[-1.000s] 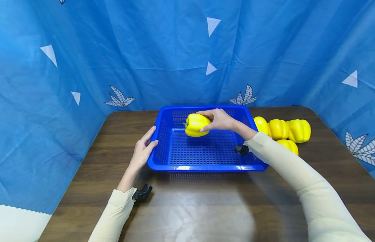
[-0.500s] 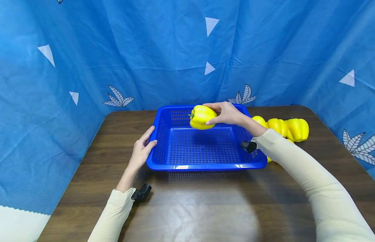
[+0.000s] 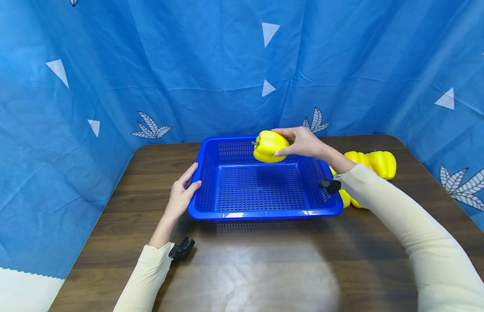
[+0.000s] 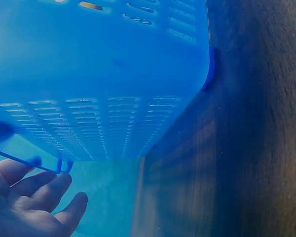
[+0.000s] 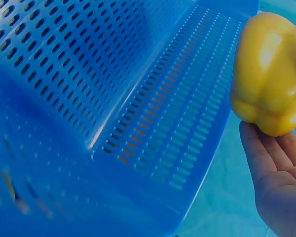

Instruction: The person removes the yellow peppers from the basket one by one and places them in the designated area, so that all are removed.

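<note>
A yellow bell pepper (image 3: 270, 146) with a green stem is in my right hand (image 3: 303, 143), thumb on the near side and fingers behind. Hand and pepper are above the back right part of a blue perforated plastic basket (image 3: 265, 214). The right wrist view shows the pepper (image 5: 266, 74) outside the basket's rim line, with fingertips under its lobed end. My left hand (image 3: 181, 195) rests at the basket's left rim, thumb and fingers spread along it. In the left wrist view its loosely bent fingers (image 4: 54, 190) touch the rim from outside; some fingertips are hidden.
Several more yellow bell peppers (image 3: 384, 164) lie on the brown wooden table (image 3: 257, 268) right of the basket, partly hidden by my right forearm. A blue curtain (image 3: 210, 65) stands behind the table and along both sides.
My right hand has moved right and toward the back of the basket with the bell pepper, slightly higher in view. The left hand stays at the basket rim.
</note>
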Demonstrator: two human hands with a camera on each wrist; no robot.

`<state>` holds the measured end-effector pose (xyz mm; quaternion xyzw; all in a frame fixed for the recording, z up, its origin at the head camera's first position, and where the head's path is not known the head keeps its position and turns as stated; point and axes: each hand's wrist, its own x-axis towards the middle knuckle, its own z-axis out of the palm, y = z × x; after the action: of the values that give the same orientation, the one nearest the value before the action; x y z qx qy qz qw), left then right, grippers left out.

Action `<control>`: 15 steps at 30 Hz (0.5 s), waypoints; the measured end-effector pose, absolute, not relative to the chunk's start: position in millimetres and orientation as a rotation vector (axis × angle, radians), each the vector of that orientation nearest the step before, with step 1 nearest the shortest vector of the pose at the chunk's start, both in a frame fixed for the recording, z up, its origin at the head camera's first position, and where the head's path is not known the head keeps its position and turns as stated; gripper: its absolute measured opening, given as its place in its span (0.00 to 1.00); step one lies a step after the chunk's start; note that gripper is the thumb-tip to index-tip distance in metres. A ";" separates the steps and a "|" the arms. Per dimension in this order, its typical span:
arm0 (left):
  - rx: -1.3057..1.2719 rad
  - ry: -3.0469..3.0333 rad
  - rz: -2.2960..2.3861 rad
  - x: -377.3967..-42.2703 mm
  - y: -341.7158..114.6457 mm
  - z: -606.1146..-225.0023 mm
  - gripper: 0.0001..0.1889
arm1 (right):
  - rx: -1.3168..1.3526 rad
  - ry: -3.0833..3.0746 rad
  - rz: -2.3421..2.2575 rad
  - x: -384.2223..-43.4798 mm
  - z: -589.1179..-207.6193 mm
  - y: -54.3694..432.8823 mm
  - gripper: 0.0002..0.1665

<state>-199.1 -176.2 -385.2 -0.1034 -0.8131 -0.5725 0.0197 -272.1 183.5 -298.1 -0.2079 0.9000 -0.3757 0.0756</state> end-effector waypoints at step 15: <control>-0.297 -2.521 -1.815 -197.9 -175.5 -382.3 0.27 | -0.456 2.750 -1.187 -265.2 -284.9 207.7 0.43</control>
<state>-197.9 -175.5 -382.3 -0.0953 -0.8078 -0.5816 0.0106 -265.2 207.7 -284.9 -0.1502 0.9062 -0.3913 0.0560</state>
